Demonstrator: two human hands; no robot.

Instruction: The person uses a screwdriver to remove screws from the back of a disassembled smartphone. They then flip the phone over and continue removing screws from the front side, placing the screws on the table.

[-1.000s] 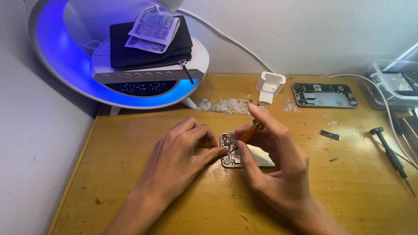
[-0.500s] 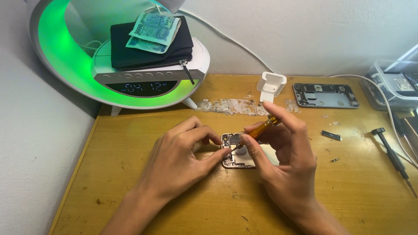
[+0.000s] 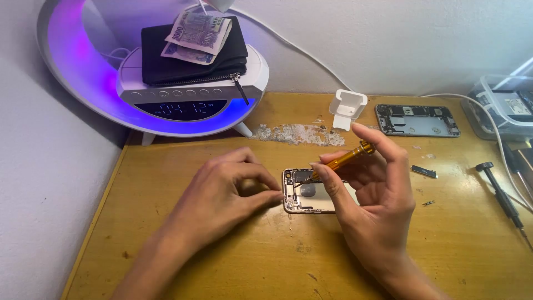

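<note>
Orange screwdriver (image 3: 345, 159); black wallet (image 3: 191, 53)

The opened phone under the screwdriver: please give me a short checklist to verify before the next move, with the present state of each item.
1. Left hand steadies the opened phone at its left edge: ok.
2. Right hand has a grip on the orange screwdriver: ok.
3. Screwdriver tip rests inside the upper part of the phone: ok; whether it sits in a screw head: cannot tell.
4. Phone lies flat on the wooden desk: ok.
5. Small loose parts lie apart from the hands, to the right: ok.
6. Black screwdriver lies apart, near the right edge: ok.
</note>
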